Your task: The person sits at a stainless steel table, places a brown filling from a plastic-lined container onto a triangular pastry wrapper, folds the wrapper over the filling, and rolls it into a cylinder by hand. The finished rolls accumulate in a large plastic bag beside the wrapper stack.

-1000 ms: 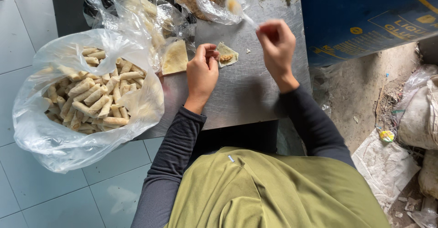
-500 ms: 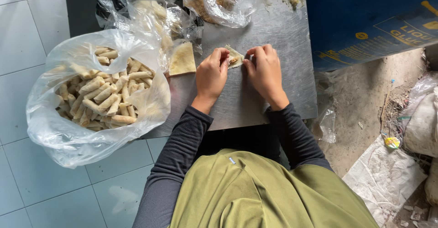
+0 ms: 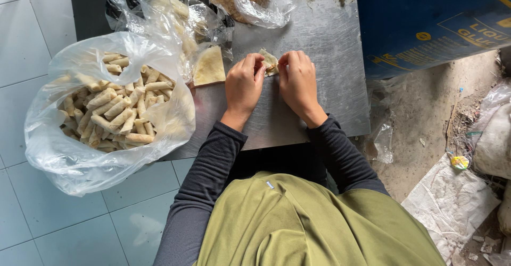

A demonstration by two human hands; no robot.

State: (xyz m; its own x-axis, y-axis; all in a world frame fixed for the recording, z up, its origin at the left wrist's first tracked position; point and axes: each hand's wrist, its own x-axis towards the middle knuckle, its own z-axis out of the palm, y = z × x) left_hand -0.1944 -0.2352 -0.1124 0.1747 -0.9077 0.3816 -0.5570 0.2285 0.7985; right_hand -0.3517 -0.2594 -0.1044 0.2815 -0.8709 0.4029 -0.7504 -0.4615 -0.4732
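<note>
Overhead, a blue drum [image 3: 426,21] stood at the far right edge of the grey metal surface [image 3: 319,58], and a clear plastic bag [image 3: 80,154] heaped with finished pale rolls [image 3: 114,111] sat at the left edge. Nearer the middle lay a stack of square wrappers [image 3: 209,66], just left of the hands. Left hand [image 3: 243,84] and right hand [image 3: 298,81] lay side by side, fingertips pinching one small filled wrapper [image 3: 269,61] flat on the surface between them.

You are looking at a clear bag of finished rolls [image 3: 106,118] sitting at the counter's [image 3: 324,74] left edge, a blue drum [image 3: 426,21] standing at its right.
</note>
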